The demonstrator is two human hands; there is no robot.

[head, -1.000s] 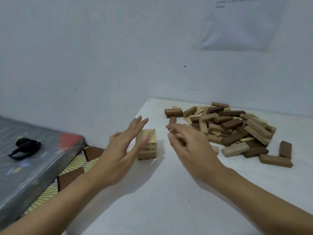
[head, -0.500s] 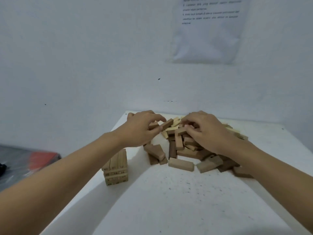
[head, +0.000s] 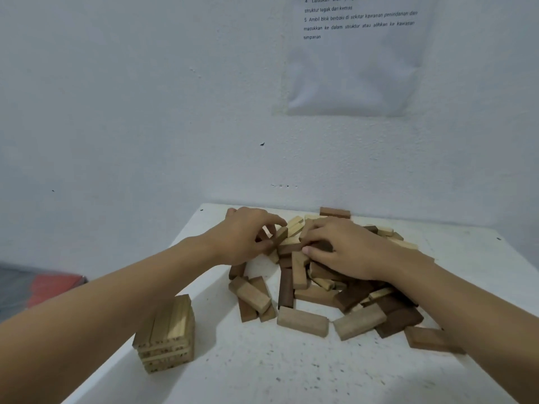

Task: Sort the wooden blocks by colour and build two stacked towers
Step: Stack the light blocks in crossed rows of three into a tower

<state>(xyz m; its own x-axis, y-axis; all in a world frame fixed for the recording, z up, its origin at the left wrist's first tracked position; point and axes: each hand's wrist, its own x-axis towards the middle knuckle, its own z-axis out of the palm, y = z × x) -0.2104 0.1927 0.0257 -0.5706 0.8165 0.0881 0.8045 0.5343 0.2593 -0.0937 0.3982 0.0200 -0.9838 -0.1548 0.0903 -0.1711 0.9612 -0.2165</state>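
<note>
In the pile (head: 315,295) mid-frame on the table (head: 291,374), the left hand (head: 245,240) pinches one block (head: 280,236) and the right hand (head: 353,255) curls on another; light, stiff, smooth wood, probably best gripped across its long sides.

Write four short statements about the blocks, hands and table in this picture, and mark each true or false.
1. The small tower of light wooden blocks stands left of the loose pile of light and dark wooden blocks. True.
2. Both hands rest on that tower. False: the left hand and the right hand are both on the pile, apart from the tower.
3. A second tower of dark blocks stands finished. False: only one tower shows, and the dark blocks lie loose in the pile.
4. A printed sheet of paper hangs on the wall behind the white table. True.
</note>
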